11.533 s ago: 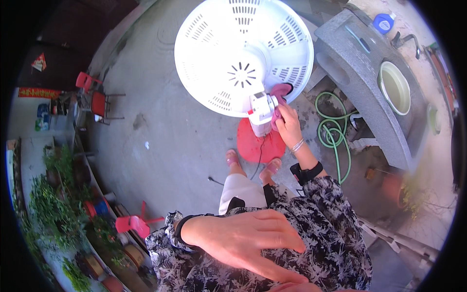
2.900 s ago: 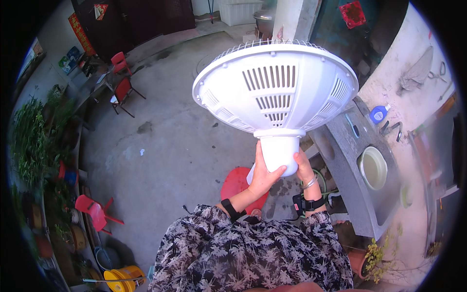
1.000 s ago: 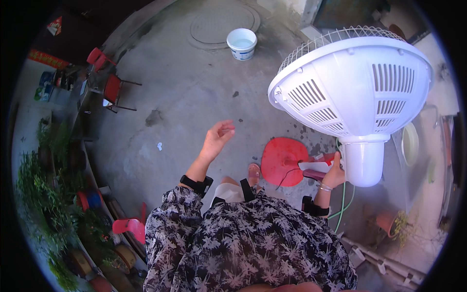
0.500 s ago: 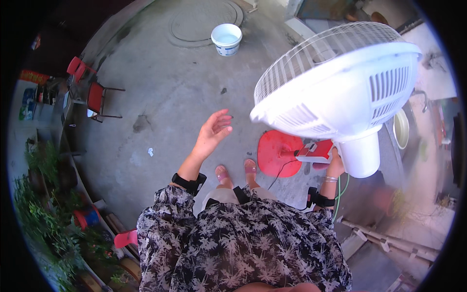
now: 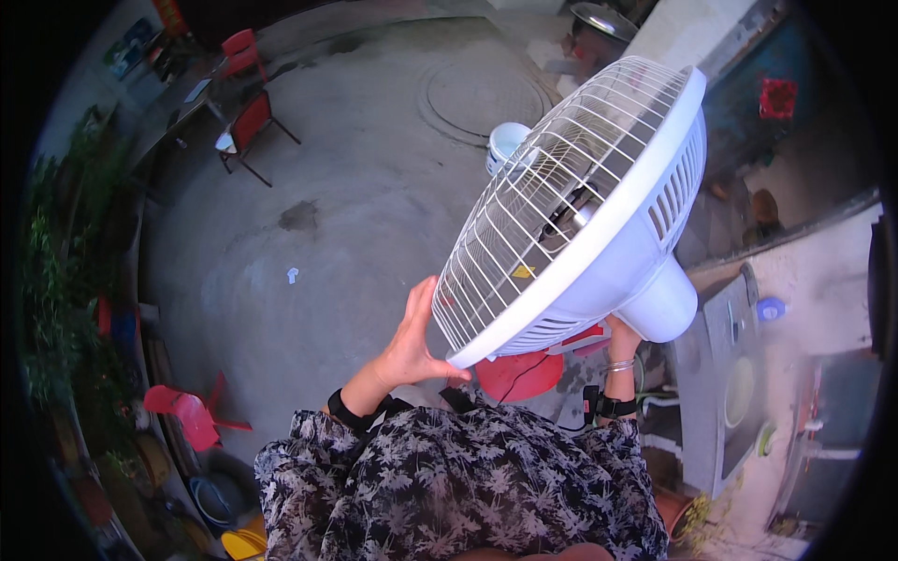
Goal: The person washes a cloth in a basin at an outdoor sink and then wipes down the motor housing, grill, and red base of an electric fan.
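Observation:
A white electric fan (image 5: 599,271) with a wire grille fills the right of my view, its head tilted and its grille facing up and to the left. My left hand (image 5: 410,338) grips the lower left rim of the head, thumb beneath and fingers along the grille. My right hand (image 5: 622,338) is behind the motor housing, closed around the fan's red and white stand; most of its fingers are hidden. Below, partly covered by the head, the red round base (image 5: 519,377) stands on the concrete floor with a dark cord over it.
Beyond the fan a white bucket (image 5: 505,145) stands near a round manhole cover. Red chairs (image 5: 251,122) are at the far left, and a red plastic chair (image 5: 192,411) is at the near left. Plants (image 5: 70,252) line the left edge. A grey sink counter (image 5: 711,393) is on the right.
My left hand, empty and raised before, has come to the fan's rim and taken hold. The fan head has turned so its grille shows more. My view has swung right.

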A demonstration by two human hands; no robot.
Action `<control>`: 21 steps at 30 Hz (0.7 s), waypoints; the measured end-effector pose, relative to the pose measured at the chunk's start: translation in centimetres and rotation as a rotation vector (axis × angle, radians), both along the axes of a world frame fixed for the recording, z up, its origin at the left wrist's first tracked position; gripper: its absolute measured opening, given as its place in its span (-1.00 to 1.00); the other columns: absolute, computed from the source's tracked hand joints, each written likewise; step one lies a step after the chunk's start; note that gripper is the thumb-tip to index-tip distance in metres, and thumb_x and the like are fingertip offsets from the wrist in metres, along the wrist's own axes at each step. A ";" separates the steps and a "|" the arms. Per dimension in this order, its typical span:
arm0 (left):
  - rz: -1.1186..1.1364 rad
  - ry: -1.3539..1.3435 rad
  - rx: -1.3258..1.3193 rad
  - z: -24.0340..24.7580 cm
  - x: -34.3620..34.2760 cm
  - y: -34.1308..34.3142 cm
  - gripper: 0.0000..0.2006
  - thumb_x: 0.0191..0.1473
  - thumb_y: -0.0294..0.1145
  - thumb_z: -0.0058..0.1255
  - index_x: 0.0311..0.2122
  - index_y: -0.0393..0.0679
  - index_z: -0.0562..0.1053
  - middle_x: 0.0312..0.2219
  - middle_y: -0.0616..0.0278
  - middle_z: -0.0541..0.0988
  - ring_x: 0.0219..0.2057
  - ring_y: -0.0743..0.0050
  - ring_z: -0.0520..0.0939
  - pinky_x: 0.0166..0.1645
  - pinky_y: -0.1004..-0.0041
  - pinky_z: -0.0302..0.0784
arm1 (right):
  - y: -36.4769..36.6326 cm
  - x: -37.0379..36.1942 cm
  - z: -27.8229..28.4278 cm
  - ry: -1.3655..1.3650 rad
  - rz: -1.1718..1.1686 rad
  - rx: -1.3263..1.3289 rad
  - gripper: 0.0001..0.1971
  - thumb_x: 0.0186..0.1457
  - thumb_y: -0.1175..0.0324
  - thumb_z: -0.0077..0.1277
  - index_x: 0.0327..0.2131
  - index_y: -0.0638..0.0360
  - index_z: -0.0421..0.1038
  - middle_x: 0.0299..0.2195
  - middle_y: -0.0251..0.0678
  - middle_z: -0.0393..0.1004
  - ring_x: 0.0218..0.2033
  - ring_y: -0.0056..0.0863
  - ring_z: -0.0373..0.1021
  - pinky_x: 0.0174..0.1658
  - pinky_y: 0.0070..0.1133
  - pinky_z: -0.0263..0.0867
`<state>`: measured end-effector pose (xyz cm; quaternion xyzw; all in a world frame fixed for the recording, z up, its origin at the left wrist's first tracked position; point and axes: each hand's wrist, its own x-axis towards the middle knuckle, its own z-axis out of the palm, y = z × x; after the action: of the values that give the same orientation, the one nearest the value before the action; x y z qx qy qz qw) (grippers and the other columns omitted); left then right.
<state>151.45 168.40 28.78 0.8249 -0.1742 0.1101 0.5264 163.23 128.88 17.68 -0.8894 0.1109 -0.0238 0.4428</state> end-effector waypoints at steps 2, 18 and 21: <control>-0.007 0.001 -0.032 1.4 -1.1 -0.4 0.27 -0.58 0.08 0.32 0.16 -0.25 -0.27 0.04 -0.20 -0.04 0.08 -0.10 0.06 0.09 0.17 0.09 | 0.4 -0.1 1.2 -0.175 -0.066 0.366 -0.21 -0.41 0.30 0.27 -0.01 0.22 0.12 -0.06 -0.22 0.27 -0.03 -0.31 0.17 0.08 -0.46 0.00; -0.150 0.260 -0.124 7.9 -11.2 -0.4 -0.24 -0.11 -0.39 0.08 0.16 -0.09 -0.09 0.02 -0.08 -0.03 -0.06 0.08 0.32 -0.08 0.39 0.42 | -2.2 5.1 3.0 -0.119 -0.008 0.769 -0.38 -0.24 0.44 0.15 -0.03 0.27 0.13 -0.08 -0.24 0.27 -0.07 -0.42 0.20 -0.01 -0.52 0.15; -0.234 0.281 -0.095 6.8 -10.7 -1.4 -0.29 -0.08 -0.47 0.03 0.16 -0.07 -0.06 0.01 0.00 0.01 -0.14 0.19 0.37 -0.12 0.45 0.44 | -2.3 7.5 2.4 -0.112 0.014 0.779 -0.40 -0.22 0.46 0.13 -0.03 0.27 0.13 -0.09 -0.24 0.27 -0.08 -0.44 0.21 -0.02 -0.53 0.16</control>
<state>140.76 166.98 35.56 0.7804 -0.1885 -0.0600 0.5932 170.77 126.58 20.08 -0.6530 0.0812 -0.0254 0.7526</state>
